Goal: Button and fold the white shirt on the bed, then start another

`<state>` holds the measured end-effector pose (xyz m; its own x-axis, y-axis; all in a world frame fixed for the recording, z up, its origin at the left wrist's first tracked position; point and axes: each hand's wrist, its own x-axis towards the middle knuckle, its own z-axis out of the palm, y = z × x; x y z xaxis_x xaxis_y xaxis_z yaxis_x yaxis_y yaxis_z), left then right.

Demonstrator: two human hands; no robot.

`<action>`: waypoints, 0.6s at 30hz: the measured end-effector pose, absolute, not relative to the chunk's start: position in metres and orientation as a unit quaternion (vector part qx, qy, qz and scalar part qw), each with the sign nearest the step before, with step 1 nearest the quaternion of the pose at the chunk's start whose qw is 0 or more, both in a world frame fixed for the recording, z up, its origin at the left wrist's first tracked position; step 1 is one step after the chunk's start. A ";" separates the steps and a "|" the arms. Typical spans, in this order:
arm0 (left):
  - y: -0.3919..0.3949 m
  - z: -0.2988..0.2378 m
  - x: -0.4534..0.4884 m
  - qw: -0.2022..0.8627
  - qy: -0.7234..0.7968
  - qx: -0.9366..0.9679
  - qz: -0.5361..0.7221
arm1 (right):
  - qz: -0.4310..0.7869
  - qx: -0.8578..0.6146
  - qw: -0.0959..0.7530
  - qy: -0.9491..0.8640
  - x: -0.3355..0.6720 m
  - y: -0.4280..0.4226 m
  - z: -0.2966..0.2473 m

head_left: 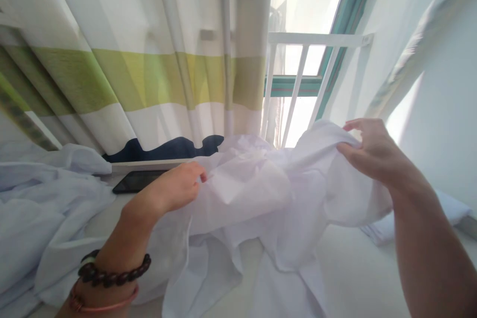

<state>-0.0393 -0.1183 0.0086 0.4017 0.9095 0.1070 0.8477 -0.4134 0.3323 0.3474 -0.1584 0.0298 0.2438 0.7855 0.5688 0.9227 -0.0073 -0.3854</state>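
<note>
A thin, crumpled white cloth [246,189] is stretched between my two hands, its lower edges hanging in loose folds; whether it is a garment I cannot tell. My left hand [178,186], with dark beads and a reddish band at the wrist, has its fingers closed at the cloth's left side. On the right, my right hand [368,146] pinches a raised edge between thumb and fingers. Just behind my left wrist a black phone [137,181] lies flat, partly hidden by the hand.
More white fabric [48,213] is heaped at the left. A folded white piece [387,228] lies at the right by the wall. Ahead hang striped curtains [156,79], beside a white railing [316,39] and a green-framed window [337,30].
</note>
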 end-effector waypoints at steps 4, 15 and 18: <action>-0.151 0.021 0.004 0.165 0.411 0.893 0.087 | -0.001 -0.662 0.157 -0.733 0.329 -0.150 0.013; -0.146 -0.039 0.038 0.188 0.415 0.887 -0.077 | 0.204 -0.626 -0.052 -0.751 0.274 -0.127 -0.033; -0.144 -0.031 0.032 0.189 0.436 0.876 -0.079 | 0.203 -0.626 -0.046 -0.752 0.273 -0.122 -0.042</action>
<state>0.0323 -0.1443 -0.0311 0.6066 0.7352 -0.3024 0.7945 -0.5477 0.2623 0.2734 -0.1223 -0.0418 -0.2125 0.9219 -0.3239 0.9595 0.1342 -0.2475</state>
